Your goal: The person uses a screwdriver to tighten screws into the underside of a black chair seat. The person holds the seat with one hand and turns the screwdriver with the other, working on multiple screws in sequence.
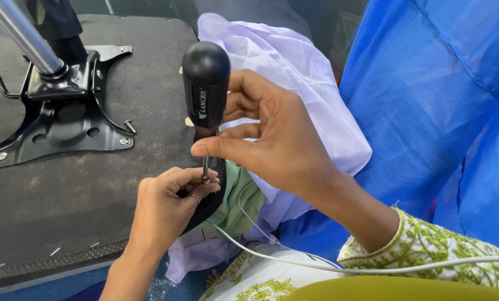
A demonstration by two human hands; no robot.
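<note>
- Right hand (277,139) fingers (227,149) wrapped tight round the black screwdriver (206,83).
- Screwdriver standing almost straight up, tip pointing down into the left hand (169,209).
- Left fingers (196,181) pinched narrow round a small screw (206,179), maybe; too tiny to tell.
- Both just off the right edge of the dark chair seat (82,184), black metal plate (60,111) farther left.

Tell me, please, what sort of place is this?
Probably a home or small workshop floor where an office chair is being put together. An upturned chair seat bears a black metal base plate, the right hand holds a screwdriver, and blue cloth lies beside.
</note>
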